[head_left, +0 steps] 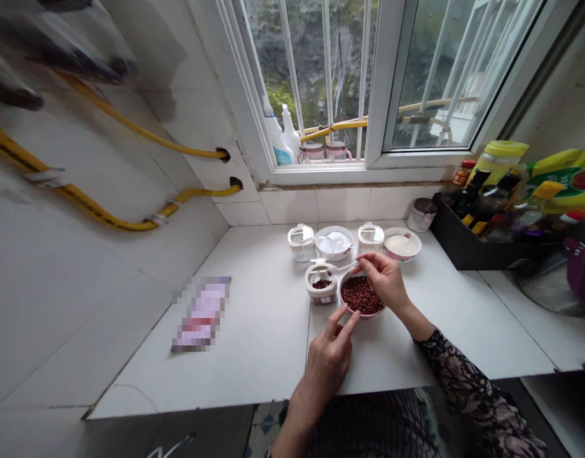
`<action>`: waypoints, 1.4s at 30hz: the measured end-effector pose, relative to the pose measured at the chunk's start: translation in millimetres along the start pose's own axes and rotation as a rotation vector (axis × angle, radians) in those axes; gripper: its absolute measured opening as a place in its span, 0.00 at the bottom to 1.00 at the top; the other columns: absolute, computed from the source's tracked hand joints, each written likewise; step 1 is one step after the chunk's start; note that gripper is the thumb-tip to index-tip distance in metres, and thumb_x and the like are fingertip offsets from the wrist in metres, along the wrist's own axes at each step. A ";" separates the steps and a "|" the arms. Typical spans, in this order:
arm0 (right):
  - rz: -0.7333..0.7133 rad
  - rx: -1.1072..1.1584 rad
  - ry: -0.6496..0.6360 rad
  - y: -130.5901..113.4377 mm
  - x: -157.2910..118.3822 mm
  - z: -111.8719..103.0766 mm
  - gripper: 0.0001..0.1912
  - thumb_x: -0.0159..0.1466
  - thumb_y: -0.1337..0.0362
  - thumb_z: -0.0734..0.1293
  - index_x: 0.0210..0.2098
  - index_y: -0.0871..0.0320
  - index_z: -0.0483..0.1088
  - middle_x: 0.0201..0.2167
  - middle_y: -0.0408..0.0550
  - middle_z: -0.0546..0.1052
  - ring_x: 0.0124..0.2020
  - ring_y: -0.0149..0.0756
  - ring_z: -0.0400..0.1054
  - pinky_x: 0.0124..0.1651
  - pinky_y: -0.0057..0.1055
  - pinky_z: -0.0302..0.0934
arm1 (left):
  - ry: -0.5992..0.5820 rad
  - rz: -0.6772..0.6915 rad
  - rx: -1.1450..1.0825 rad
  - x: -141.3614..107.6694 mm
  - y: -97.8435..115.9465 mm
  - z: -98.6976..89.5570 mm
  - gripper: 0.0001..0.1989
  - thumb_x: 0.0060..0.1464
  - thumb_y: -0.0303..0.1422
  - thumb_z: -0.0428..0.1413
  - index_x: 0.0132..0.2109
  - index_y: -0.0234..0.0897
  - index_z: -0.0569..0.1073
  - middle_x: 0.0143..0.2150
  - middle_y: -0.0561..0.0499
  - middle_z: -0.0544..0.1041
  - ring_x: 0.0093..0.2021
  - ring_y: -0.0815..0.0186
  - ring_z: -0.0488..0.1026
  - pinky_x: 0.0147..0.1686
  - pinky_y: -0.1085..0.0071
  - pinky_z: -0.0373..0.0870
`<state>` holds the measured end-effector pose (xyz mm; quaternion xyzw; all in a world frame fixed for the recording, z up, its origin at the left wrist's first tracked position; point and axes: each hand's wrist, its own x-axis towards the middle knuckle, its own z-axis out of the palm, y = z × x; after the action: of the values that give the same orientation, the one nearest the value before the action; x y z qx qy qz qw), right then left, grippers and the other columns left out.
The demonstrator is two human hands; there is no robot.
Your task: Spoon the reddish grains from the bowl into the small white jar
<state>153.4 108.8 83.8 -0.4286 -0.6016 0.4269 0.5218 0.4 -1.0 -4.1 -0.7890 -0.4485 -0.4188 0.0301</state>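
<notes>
A bowl of dark red Sichuan peppercorns (361,294) stands on the white counter in front of me. My left hand (329,353) is at its near rim, with index and middle fingers stretched out and touching the edge. Above the bowl's far side, my right hand (382,277) pinches the handle of a small white spoon (346,266). The spoon points left, towards a small clear jar (322,284) with a white rim, which has some peppercorns inside. Part of the bowl's far rim is hidden behind my right hand.
Behind stand a clear jar (301,242), a bowl of white grains (334,242), another clear jar (371,237) and a bowl of off-white powder (402,244). A blurred packet (203,315) lies left. A black bottle box (468,245) and metal pot (554,280) are at right.
</notes>
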 end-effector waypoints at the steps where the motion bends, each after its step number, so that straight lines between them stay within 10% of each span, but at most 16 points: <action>1: -0.091 -0.064 -0.006 0.0 -3.6 4.6 0.13 0.63 0.53 0.66 0.37 0.56 0.74 0.29 0.50 0.82 0.22 0.35 0.71 0.27 0.31 0.66 | 0.000 0.004 0.001 0.2 0.0 -0.2 0.31 0.61 0.17 0.45 0.68 0.42 0.61 0.61 0.39 0.70 0.41 0.68 0.78 0.42 0.73 0.79; 7: -0.387 -0.338 -0.135 -2.2 -12.9 3.1 0.10 0.67 0.59 0.63 0.38 0.54 0.76 0.33 0.50 0.83 0.34 0.40 0.77 0.42 0.35 0.70 | -0.013 0.014 0.012 0.7 0.0 -1.8 0.32 0.60 0.17 0.45 0.69 0.42 0.60 0.61 0.38 0.70 0.41 0.69 0.78 0.43 0.72 0.79; 15: -0.200 -0.366 -0.017 3.9 5.6 -41.3 0.09 0.63 0.62 0.63 0.31 0.57 0.74 0.23 0.47 0.79 0.26 0.39 0.74 0.33 0.32 0.65 | -0.003 -0.009 -0.012 0.5 1.3 -1.6 0.30 0.62 0.18 0.45 0.68 0.42 0.62 0.61 0.39 0.70 0.42 0.68 0.78 0.43 0.73 0.79; 42: 0.244 -0.013 -0.032 11.8 17.7 -43.3 0.11 0.47 0.56 0.68 0.24 0.58 0.73 0.15 0.45 0.77 0.11 0.24 0.50 0.15 0.26 0.41 | -0.009 -0.012 -0.019 1.1 1.8 -2.6 0.30 0.61 0.18 0.46 0.67 0.42 0.63 0.61 0.39 0.70 0.41 0.68 0.78 0.42 0.72 0.79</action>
<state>195.8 131.8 81.1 -0.4950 -0.5561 0.4900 0.4534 0.3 -2.4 -1.2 -0.7884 -0.4495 -0.4196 0.0180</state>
